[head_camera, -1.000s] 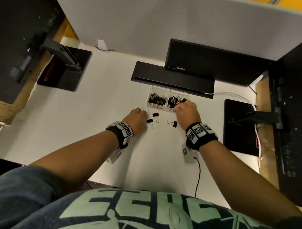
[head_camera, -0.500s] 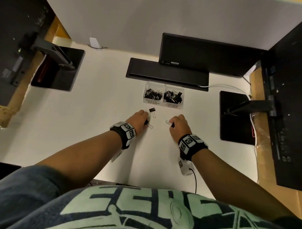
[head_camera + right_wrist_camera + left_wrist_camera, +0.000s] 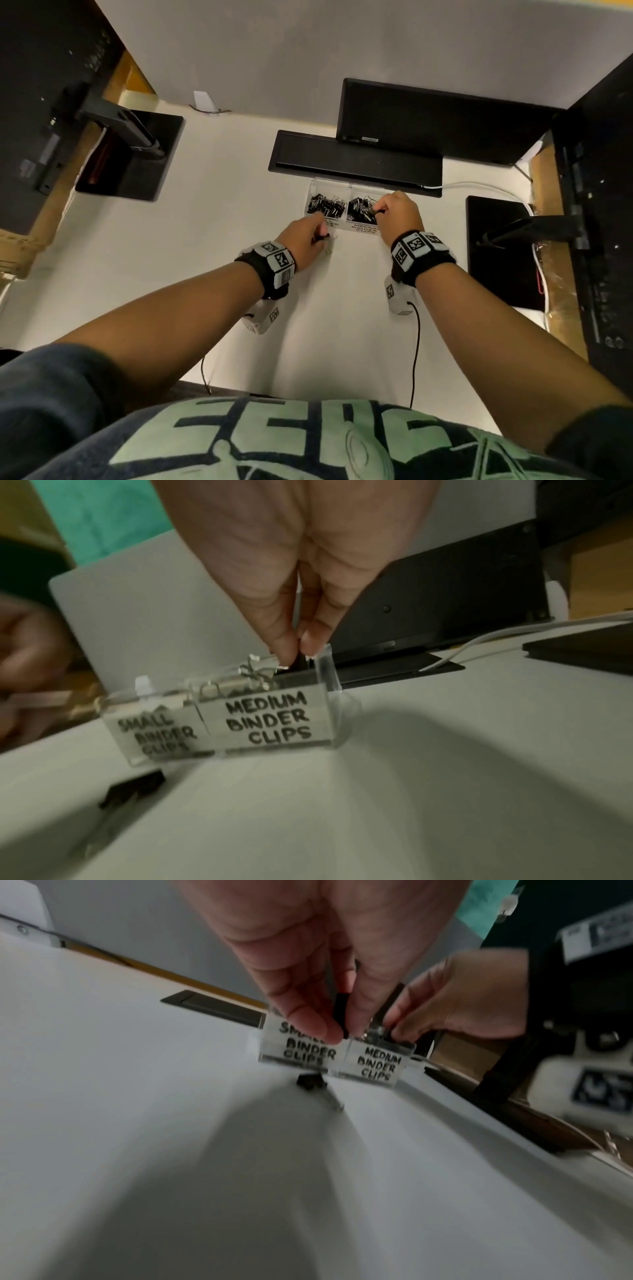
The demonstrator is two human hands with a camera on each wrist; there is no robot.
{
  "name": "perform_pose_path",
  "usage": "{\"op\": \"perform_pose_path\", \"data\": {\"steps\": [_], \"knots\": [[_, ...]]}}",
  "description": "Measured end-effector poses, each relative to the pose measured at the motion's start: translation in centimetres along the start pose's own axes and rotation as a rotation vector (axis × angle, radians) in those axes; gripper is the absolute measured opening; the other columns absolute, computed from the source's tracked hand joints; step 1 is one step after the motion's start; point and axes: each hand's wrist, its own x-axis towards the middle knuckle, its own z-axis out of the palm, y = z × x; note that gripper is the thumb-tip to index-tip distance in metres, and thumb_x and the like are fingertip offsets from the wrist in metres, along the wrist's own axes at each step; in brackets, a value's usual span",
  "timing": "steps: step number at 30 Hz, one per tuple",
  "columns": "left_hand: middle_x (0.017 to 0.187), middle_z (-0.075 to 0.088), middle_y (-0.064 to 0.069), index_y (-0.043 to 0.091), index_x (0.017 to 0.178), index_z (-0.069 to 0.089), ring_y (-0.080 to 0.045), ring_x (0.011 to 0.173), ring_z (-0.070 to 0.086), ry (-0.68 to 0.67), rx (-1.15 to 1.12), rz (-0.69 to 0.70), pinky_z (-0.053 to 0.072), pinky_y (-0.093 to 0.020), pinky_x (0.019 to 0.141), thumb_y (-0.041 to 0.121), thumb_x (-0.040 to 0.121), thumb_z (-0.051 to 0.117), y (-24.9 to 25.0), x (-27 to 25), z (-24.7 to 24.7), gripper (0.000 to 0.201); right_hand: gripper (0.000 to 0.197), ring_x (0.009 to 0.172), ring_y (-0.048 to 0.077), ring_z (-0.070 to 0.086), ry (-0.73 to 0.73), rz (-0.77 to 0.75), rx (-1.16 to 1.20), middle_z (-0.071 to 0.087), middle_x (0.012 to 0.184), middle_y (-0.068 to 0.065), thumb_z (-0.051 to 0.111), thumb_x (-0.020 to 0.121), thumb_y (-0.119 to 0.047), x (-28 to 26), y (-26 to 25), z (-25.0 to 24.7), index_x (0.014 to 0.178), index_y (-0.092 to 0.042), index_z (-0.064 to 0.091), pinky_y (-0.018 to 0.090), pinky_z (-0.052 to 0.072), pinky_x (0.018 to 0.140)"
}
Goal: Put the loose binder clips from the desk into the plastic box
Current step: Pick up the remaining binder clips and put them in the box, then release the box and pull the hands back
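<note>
Binder clips: the right hand (image 3: 399,214) is pinching one over the plastic box's (image 3: 329,669) MEDIUM side, the left hand (image 3: 305,236) pinching another near SMALL; one (image 3: 310,1081) is lying on the tabletop (image 3: 222,212). Best releasing low, inside the walls.

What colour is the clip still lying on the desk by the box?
Black, with silver wire handles: the clip in front of the box. Left wrist view shows it best.

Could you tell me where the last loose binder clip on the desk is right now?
The small black binder clip lies on the white desk, just before the clear plastic box, below the left hand.
</note>
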Motion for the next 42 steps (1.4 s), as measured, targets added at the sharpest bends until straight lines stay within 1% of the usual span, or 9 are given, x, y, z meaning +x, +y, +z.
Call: {"op": "perform_pose_path", "data": {"steps": [6,10,17,21,24,28,31,35,42], "knots": [[0.088,0.055,0.001,0.018,0.085,0.051,-0.016,0.074,0.052,0.082,0.026,0.085,0.045,-0.028,0.07,-0.001,0.084,0.05,3.2,4.4,-2.2,0.019,0.036,0.113,0.025,0.043,-0.075,-0.1,-0.193,0.059,0.111,0.007,0.044,0.088,0.006,0.2,0.7,1.0,0.106,-0.01,0.071,0.023,0.035,0.085],[0.109,0.06,-0.008,0.012,0.105,0.059,-0.025,0.093,0.06,0.035,0.144,0.134,0.049,-0.033,0.086,-0.001,0.087,0.048,5.0,6.7,-1.8,0.024,0.033,0.108,0.027,0.042,-0.121,-0.146,-0.305,0.061,0.116,0.002,0.041,0.095,-0.01,-0.6,1.0,0.6,0.109,-0.017,0.07,0.029,0.035,0.087],[0.118,0.064,-0.005,0.014,0.122,0.058,-0.024,0.111,0.048,-0.076,0.478,0.302,0.045,-0.034,0.093,0.006,0.09,0.051,4.2,8.5,0.5,0.034,0.027,0.104,0.029,0.047,0.021,-0.171,-0.063,0.062,0.106,0.009,0.05,0.086,-0.003,-4.6,0.7,1.6,0.104,-0.01,0.07,0.04,0.044,0.092],[0.11,0.07,0.003,0.024,0.127,0.057,-0.022,0.106,0.043,-0.053,0.575,0.369,0.043,-0.031,0.09,0.017,0.093,0.046,2.9,8.3,0.7,0.036,0.024,0.111,0.027,0.047,-0.092,-0.253,-0.011,0.063,0.108,0.008,0.051,0.086,-0.004,-6.2,-0.1,3.5,0.101,-0.007,0.07,0.033,0.041,0.096],[0.125,0.063,0.001,0.024,0.118,0.064,-0.024,0.109,0.044,-0.032,0.482,0.418,0.042,-0.036,0.095,0.015,0.09,0.048,2.1,8.1,0.1,0.034,0.032,0.122,0.026,0.042,-0.256,-0.309,-0.061,0.057,0.125,0.008,0.049,0.086,-0.002,-6.2,-1.4,5.1,0.114,-0.007,0.064,0.033,0.037,0.103],[0.117,0.059,-0.006,0.018,0.103,0.065,-0.025,0.112,0.043,0.155,0.239,0.207,0.039,-0.039,0.1,0.009,0.087,0.05,0.8,7.3,-1.6,0.024,0.055,0.13,0.025,0.033,-0.371,-0.313,-0.122,0.033,0.149,0.003,0.047,0.086,0.003,-5.5,-3.1,7.5,0.139,-0.009,0.041,0.031,0.03,0.11],[0.122,0.052,-0.011,0.017,0.11,0.061,-0.027,0.117,0.046,0.251,0.074,-0.026,0.038,-0.036,0.102,0.009,0.088,0.054,-1.5,6.8,-2.1,0.025,0.063,0.124,0.029,0.034,-0.391,-0.297,-0.218,0.03,0.148,0.005,0.05,0.085,0.006,-5.2,-3.6,8.6,0.143,-0.011,0.032,0.035,0.035,0.105],[0.122,0.056,-0.006,0.022,0.126,0.051,-0.023,0.102,0.06,0.214,-0.125,-0.243,0.048,-0.034,0.092,0.021,0.09,0.059,-2.7,6.2,-2.2,0.037,0.048,0.119,0.03,0.035,-0.385,-0.242,-0.237,0.041,0.13,0.01,0.046,0.087,0.008,-5.4,-3.5,8.9,0.132,-0.009,0.044,0.036,0.039,0.097],[0.101,0.071,-0.011,0.018,0.117,0.058,-0.024,0.066,0.065,0.147,-0.358,-0.414,0.054,-0.028,0.062,0.022,0.088,0.063,-2.3,6.3,-2.1,0.029,0.021,0.107,0.021,0.052,-0.286,-0.048,0.033,0.052,0.115,0.006,0.054,0.092,-0.01,-6.0,-1.9,5.5,0.111,-0.01,0.065,0.029,0.044,0.099]]}}
